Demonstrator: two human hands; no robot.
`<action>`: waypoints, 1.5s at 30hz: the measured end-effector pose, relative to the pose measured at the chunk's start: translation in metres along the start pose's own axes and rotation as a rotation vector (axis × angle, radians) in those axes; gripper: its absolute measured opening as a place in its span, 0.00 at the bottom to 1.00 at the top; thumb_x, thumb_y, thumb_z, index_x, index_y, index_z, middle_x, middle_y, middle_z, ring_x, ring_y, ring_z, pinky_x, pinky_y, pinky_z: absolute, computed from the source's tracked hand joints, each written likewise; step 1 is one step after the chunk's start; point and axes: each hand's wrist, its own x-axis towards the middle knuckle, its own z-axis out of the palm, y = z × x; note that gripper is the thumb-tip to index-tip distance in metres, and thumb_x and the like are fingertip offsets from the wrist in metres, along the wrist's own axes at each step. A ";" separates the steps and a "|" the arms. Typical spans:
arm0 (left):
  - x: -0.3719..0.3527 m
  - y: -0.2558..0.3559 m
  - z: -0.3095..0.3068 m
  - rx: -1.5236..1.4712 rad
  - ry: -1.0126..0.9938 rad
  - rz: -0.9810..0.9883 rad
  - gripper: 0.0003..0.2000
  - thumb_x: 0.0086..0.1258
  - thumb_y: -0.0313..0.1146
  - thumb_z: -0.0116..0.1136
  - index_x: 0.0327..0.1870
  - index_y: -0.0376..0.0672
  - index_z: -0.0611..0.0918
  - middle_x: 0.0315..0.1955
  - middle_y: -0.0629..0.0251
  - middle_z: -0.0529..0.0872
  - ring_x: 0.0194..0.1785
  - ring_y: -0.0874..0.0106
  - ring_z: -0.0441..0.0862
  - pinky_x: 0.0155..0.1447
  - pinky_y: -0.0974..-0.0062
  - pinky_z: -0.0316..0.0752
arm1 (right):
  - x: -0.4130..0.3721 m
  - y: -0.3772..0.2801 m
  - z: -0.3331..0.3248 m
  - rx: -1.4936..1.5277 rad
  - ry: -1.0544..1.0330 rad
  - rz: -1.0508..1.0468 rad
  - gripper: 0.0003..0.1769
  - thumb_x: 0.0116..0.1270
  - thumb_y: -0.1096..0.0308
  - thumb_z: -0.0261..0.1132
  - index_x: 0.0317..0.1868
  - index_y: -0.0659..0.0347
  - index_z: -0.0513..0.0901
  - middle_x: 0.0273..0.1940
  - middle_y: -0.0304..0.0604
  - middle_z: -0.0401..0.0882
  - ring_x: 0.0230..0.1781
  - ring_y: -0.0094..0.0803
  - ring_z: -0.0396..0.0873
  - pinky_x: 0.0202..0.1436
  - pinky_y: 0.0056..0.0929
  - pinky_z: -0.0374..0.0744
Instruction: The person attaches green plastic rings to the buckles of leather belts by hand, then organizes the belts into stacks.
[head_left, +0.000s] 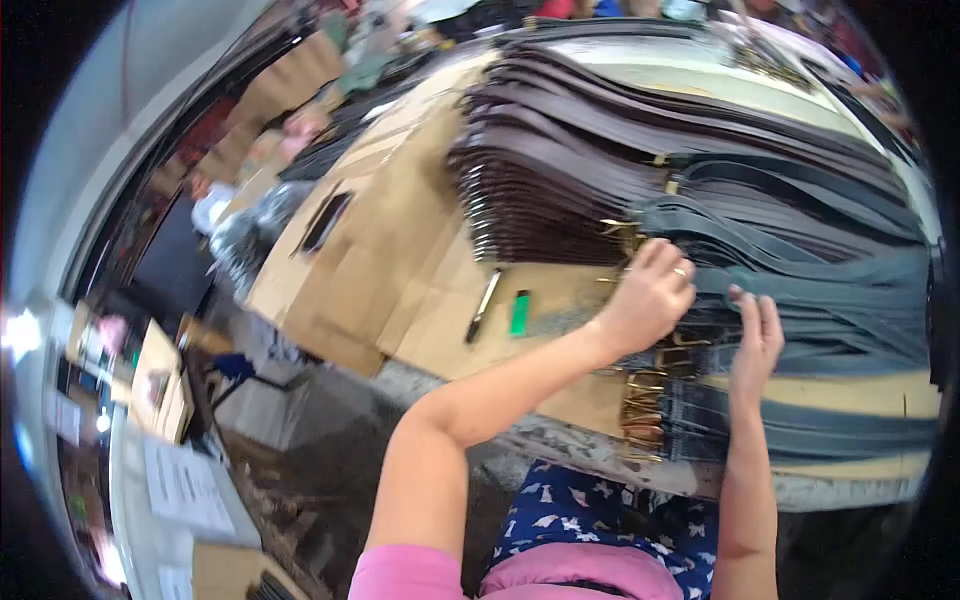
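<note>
Long dark grey-green straps (840,290) with gold-coloured buckles (642,412) lie across the cardboard-covered table. My left hand (648,300) is over the buckle ends of the upper straps, its fingers bent together; what they hold is too small to make out. To the right, my right hand (757,340) rests at the straps' edge with its fingers stretched out and apart. Behind both hands is a big stack of dark brown straps (560,150). A green lighter (519,313) and a black and silver pen-like tool (483,306) lie left of my left hand.
A cardboard box (370,250) with a handle hole stands at the table's left. The worn table edge (830,491) runs close to my body. A person (208,203) is in the left background, near plastic-wrapped bundles (245,245). More goods lie at the far end.
</note>
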 end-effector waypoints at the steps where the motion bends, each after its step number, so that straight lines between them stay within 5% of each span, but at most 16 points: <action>1: -0.002 0.000 0.000 0.011 0.013 0.017 0.06 0.54 0.31 0.59 0.29 0.39 0.82 0.35 0.63 0.78 0.48 0.60 0.75 0.61 0.56 0.70 | 0.002 0.010 -0.003 0.043 -0.018 -0.015 0.10 0.77 0.71 0.57 0.39 0.67 0.81 0.41 0.40 0.83 0.46 0.21 0.78 0.56 0.23 0.74; 11: 0.003 0.007 -0.004 -0.338 0.118 -0.309 0.06 0.56 0.31 0.71 0.28 0.41 0.86 0.33 0.66 0.84 0.46 0.63 0.80 0.54 0.64 0.72 | 0.000 -0.006 0.002 -0.054 0.034 -0.004 0.11 0.77 0.70 0.58 0.38 0.68 0.82 0.41 0.41 0.85 0.46 0.21 0.79 0.54 0.24 0.75; 15: 0.013 -0.006 -0.041 -0.312 -0.145 -0.400 0.07 0.59 0.32 0.70 0.31 0.39 0.87 0.31 0.60 0.85 0.40 0.59 0.82 0.46 0.64 0.75 | -0.002 0.006 0.000 -0.111 -0.004 -0.040 0.10 0.75 0.68 0.61 0.38 0.67 0.82 0.34 0.34 0.82 0.35 0.18 0.72 0.40 0.23 0.73; 20: 0.012 -0.011 -0.079 -0.158 -0.723 -0.504 0.05 0.64 0.29 0.65 0.35 0.37 0.86 0.30 0.57 0.84 0.38 0.58 0.82 0.44 0.64 0.76 | -0.007 0.005 0.009 -0.100 -0.016 -0.119 0.07 0.70 0.72 0.65 0.40 0.69 0.82 0.30 0.43 0.81 0.32 0.23 0.76 0.40 0.25 0.75; 24: 0.012 -0.003 -0.057 -0.207 -0.261 -0.382 0.06 0.66 0.24 0.62 0.41 0.34 0.85 0.38 0.55 0.84 0.43 0.58 0.83 0.47 0.65 0.77 | -0.009 -0.010 0.009 -0.235 -0.061 -0.239 0.05 0.67 0.75 0.65 0.39 0.70 0.81 0.35 0.49 0.83 0.34 0.34 0.81 0.42 0.29 0.77; 28: 0.018 -0.015 -0.037 -0.208 -0.288 -0.105 0.07 0.65 0.22 0.60 0.43 0.35 0.84 0.39 0.58 0.83 0.46 0.59 0.83 0.49 0.65 0.80 | -0.010 -0.005 0.009 -0.275 -0.078 -0.335 0.06 0.66 0.76 0.66 0.34 0.69 0.77 0.36 0.53 0.82 0.43 0.47 0.83 0.49 0.37 0.78; 37: 0.041 -0.020 -0.036 0.035 -0.547 0.189 0.07 0.58 0.23 0.59 0.37 0.36 0.84 0.41 0.60 0.82 0.46 0.63 0.82 0.48 0.68 0.80 | -0.008 -0.001 0.009 -0.335 -0.126 -0.381 0.07 0.64 0.76 0.66 0.31 0.68 0.76 0.37 0.55 0.81 0.49 0.49 0.81 0.51 0.39 0.78; 45: 0.021 -0.023 -0.027 -0.024 -0.424 0.118 0.06 0.62 0.26 0.64 0.37 0.38 0.80 0.37 0.62 0.80 0.42 0.64 0.82 0.43 0.70 0.81 | -0.010 -0.002 0.012 -0.369 -0.148 -0.391 0.08 0.63 0.75 0.66 0.31 0.69 0.76 0.42 0.54 0.80 0.48 0.48 0.77 0.52 0.39 0.75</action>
